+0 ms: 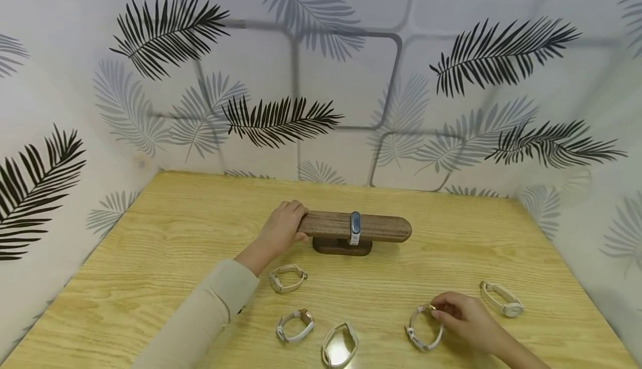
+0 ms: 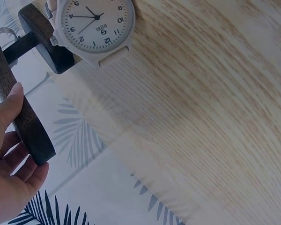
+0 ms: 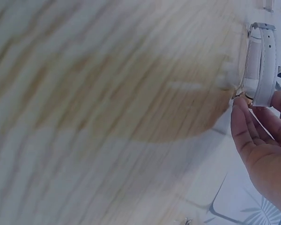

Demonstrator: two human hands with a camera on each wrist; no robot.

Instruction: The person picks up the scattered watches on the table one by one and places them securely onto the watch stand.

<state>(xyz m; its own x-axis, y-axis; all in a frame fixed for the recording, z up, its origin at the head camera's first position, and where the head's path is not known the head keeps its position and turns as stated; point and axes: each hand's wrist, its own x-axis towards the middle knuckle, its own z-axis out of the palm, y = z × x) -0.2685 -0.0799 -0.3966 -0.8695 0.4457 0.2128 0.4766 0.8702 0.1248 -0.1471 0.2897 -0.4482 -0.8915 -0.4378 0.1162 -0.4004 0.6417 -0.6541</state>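
Observation:
My left hand (image 1: 282,227) grips the left end of a dark wooden watch stand (image 1: 383,228), a rounded bar on a short base. In the left wrist view the thumb lies along the bar (image 2: 30,126) and the fingers curl round its end. A fitness band (image 1: 355,222) with a dark screen and pale strap is round the bar's middle. At the front right, my right hand (image 1: 466,319) pinches a white-strapped wristwatch (image 1: 411,334) at its gold-toned case. The right wrist view shows its buckled strap (image 3: 268,65) standing up from the fingertips.
A cream-strapped watch (image 1: 275,283) lies below the stand. In front are a white watch with a gold-toned case (image 1: 307,317) and another pale watch (image 1: 353,333). A pale round-dial watch (image 1: 512,309) lies right of my right hand. Leaf-patterned wall covering (image 1: 341,151) borders the wooden table (image 1: 200,213).

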